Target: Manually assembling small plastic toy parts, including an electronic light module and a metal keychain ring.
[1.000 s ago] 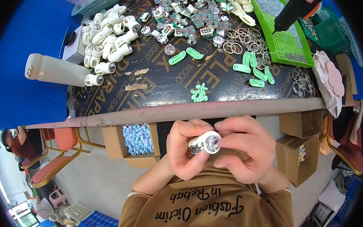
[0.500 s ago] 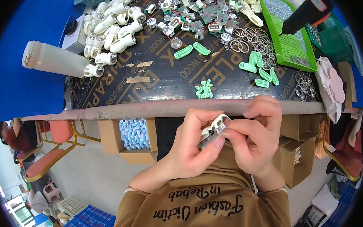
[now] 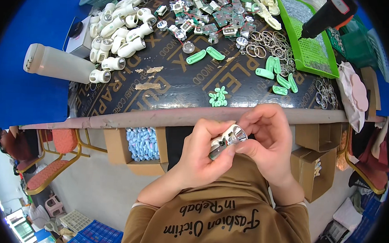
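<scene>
My left hand (image 3: 201,155) and my right hand (image 3: 268,140) together hold a small white torch body with a shiny silver reflector (image 3: 229,138), just below the table's near edge, above my lap. My left hand grips the body from below; my right fingertips pinch the reflector end. On the dark table (image 3: 179,83) above lie a heap of white torch bodies (image 3: 118,27), green clips (image 3: 278,77), small green bits (image 3: 218,97) and several small circuit parts (image 3: 209,12).
A white bottle (image 3: 56,63) lies at the table's left end. A green tray (image 3: 310,44) with a black and red power tool (image 3: 330,14) sits at the right, metal rings (image 3: 269,44) beside it. Cardboard boxes (image 3: 142,147) stand under the table; chairs are at lower left.
The torch part has turned in my hands, from facing up at me to lying tilted, reflector toward the right. Both hands shifted slightly right and up toward the table edge.
</scene>
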The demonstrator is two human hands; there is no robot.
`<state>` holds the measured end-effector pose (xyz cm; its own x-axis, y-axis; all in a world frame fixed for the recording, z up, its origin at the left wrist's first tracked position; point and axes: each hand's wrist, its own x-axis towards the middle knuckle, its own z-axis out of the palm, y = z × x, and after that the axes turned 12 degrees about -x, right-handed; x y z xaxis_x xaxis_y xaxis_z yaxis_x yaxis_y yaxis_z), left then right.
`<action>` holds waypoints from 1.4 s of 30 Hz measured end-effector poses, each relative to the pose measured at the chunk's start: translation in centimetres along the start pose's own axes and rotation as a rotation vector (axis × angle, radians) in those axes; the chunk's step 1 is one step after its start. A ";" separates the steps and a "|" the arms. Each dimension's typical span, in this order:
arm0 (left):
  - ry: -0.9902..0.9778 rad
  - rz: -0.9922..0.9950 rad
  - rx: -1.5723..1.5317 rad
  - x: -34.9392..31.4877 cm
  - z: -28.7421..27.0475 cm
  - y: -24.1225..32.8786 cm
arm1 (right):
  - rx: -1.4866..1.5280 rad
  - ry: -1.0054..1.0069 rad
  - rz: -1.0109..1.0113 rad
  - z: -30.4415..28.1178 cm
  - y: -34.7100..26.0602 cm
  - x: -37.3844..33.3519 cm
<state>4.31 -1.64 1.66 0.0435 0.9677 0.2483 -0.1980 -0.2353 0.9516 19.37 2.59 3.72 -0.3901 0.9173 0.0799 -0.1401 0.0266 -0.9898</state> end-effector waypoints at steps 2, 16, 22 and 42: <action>0.008 0.013 0.000 -0.1 0.0 0.1 | -0.035 -0.015 -0.007 0.0 -0.1 -0.1; -0.082 0.130 -0.343 -0.1 -0.1 0.2 | -0.028 -0.046 -0.225 0.3 -0.5 -0.8; -0.121 0.183 -0.149 -0.2 -0.2 -0.4 | -0.465 0.019 -0.406 0.0 -0.5 -0.6; -0.186 -0.425 -1.000 -1.5 -3.8 -0.9 | -0.757 -0.196 -0.334 -1.1 0.4 1.1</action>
<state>0.70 -2.58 -0.23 0.4261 0.9038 0.0388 -0.8316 0.3744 0.4103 19.94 4.03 3.24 -0.5966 0.7305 0.3323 0.3432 0.6065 -0.7172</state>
